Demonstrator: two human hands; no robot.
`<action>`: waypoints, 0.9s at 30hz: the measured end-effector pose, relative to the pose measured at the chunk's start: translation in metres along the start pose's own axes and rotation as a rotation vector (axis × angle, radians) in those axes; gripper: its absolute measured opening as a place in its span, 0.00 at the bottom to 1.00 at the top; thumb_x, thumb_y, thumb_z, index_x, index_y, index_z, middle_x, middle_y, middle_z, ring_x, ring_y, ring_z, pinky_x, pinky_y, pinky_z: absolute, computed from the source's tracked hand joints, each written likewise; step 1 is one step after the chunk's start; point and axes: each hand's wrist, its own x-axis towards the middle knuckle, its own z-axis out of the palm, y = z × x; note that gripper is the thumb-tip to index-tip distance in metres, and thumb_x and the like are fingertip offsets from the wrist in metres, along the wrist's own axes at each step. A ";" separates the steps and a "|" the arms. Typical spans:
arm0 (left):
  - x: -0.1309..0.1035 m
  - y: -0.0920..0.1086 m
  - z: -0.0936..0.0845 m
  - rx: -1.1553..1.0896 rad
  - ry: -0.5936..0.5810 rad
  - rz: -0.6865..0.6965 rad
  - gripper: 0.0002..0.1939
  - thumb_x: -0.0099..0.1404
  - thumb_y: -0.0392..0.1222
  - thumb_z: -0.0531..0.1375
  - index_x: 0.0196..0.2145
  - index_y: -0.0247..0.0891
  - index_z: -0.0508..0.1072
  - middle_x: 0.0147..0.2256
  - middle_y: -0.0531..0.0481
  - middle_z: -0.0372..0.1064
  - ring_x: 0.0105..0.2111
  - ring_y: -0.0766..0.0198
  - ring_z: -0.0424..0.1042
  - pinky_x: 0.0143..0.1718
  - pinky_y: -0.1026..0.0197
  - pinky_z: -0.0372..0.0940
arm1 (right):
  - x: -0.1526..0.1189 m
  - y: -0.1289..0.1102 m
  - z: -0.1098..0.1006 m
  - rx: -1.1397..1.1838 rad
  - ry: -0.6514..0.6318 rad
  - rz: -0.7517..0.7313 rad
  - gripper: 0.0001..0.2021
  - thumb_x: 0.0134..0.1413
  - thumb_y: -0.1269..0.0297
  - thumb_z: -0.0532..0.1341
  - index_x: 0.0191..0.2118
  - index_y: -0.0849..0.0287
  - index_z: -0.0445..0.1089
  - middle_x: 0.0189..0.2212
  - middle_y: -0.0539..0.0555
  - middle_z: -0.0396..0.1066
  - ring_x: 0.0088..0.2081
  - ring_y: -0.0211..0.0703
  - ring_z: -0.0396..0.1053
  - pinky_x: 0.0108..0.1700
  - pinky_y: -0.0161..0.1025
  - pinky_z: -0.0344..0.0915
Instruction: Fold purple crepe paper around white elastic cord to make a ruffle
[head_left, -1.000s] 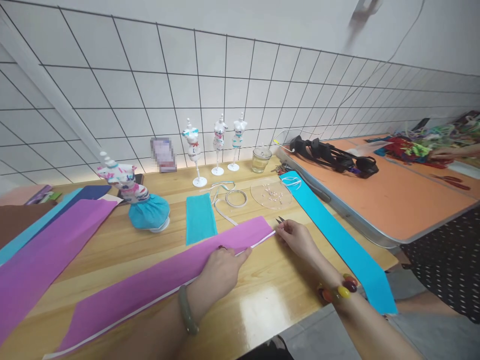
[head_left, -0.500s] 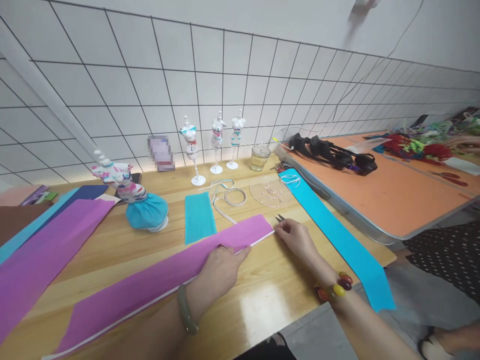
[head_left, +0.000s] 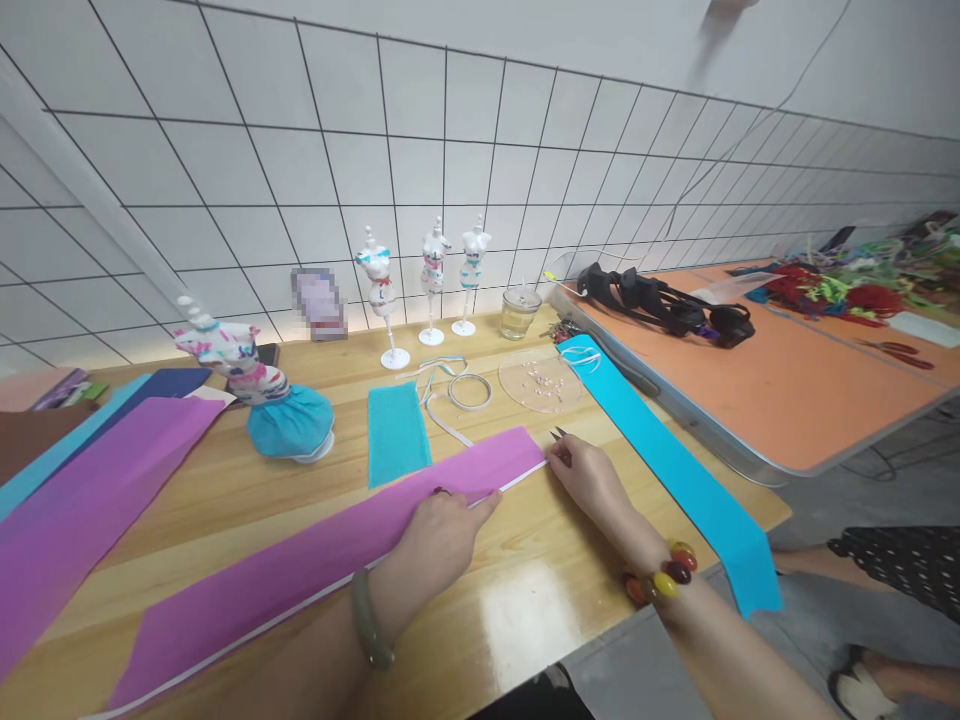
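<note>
- Purple strip (head_left: 330,543) lies on the table (head_left: 517,550), white ribbon (head_left: 522,477) along its near edge.
- Left hand (head_left: 437,535) presses both, palm down, index extended, grasping nothing.
- Right hand (head_left: 589,478), closed round a pointed tool (head_left: 560,434), is at the strip's right end.
- Teal cloth (head_left: 397,430) lies beyond.

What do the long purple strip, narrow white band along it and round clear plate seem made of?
Long purple strip: likely felt or cloth, matte, evenly coloured.
Narrow white band: perhaps smooth ribbon or tape, thin and flat; weave unclear.
Round clear plate: transparent plastic or glass; the wooden tabletop shows through.
</note>
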 end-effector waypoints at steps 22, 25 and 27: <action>0.000 0.000 0.001 -0.021 0.019 0.007 0.31 0.58 0.28 0.47 0.58 0.47 0.56 0.37 0.45 0.71 0.36 0.57 0.70 0.34 0.60 0.61 | -0.008 0.011 -0.012 -0.141 0.198 -0.093 0.20 0.58 0.61 0.51 0.55 0.62 0.56 0.47 0.65 0.65 0.44 0.52 0.68 0.42 0.45 0.65; -0.002 0.000 -0.002 -0.025 0.021 0.008 0.31 0.58 0.28 0.47 0.58 0.46 0.57 0.37 0.45 0.72 0.35 0.57 0.70 0.34 0.59 0.61 | -0.026 0.008 -0.014 -0.045 0.269 -0.141 0.21 0.59 0.63 0.49 0.57 0.62 0.55 0.51 0.66 0.61 0.43 0.50 0.69 0.42 0.46 0.67; -0.003 0.001 -0.005 -0.040 0.026 0.014 0.31 0.58 0.27 0.46 0.58 0.45 0.57 0.37 0.45 0.72 0.36 0.56 0.70 0.34 0.58 0.61 | -0.042 -0.003 -0.009 0.039 0.237 -0.308 0.20 0.59 0.66 0.47 0.57 0.60 0.55 0.52 0.65 0.62 0.46 0.49 0.67 0.46 0.47 0.66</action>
